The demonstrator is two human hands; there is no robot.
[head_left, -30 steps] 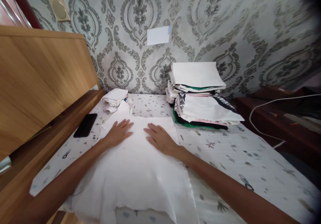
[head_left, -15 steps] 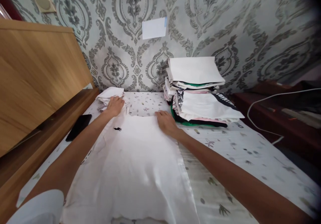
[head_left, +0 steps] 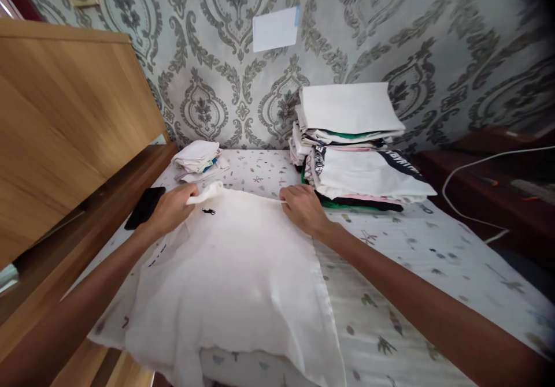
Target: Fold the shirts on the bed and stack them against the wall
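Note:
A white shirt [head_left: 243, 265] with a small dark emblem near its upper left lies spread over the patterned sheet, its lower edge towards me. My left hand [head_left: 176, 205] is closed on the far left of its upper edge, which bunches up a little there. At the right end of that same edge, my right hand [head_left: 303, 207] pinches the cloth between thumb and fingers. Just beyond my left hand sits a small pile of folded white clothes [head_left: 197, 159].
Two stacks of folded clothes, one behind [head_left: 349, 110] and one in front [head_left: 368, 176], stand at the back right. A black phone [head_left: 145, 208] lies left of my left hand, by the wooden furniture [head_left: 78, 133]. A white cable [head_left: 459, 173] runs along the right.
My left hand has come off the small pile, moving down and left, and now grips the shirt's upper edge. My right hand has closed on the edge. The view has shifted slightly.

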